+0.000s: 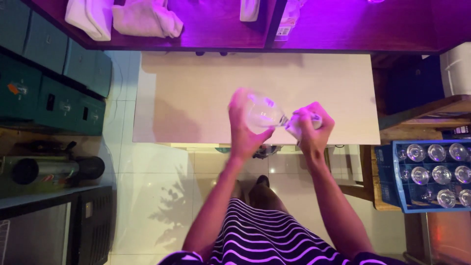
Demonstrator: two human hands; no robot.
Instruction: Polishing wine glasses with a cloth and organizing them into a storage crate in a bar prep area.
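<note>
The pale rectangular wooden tabletop [196,93] lies bare from 9 through 12 to 3 o'clock of the 2 hands, giving open passage. At 12 o'clock, the dark wooden counter edge [206,48] bounds it, with folded white towels [142,18] beyond. At 4 o'clock stands a blue plastic crate of clear glasses [431,174]. At 9 o'clock, green cabinets [54,83] wall off the tiled aisle.

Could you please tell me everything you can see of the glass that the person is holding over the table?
The glass is clear and rounded, apparently a stemmed wine glass, lying on its side above the pale table. The left hand cups its bowl, with fingers wrapped around it. The narrow stem end points toward the right hand, which presses a white cloth against it. Purple light tints its surface. Its foot is hidden.
</note>
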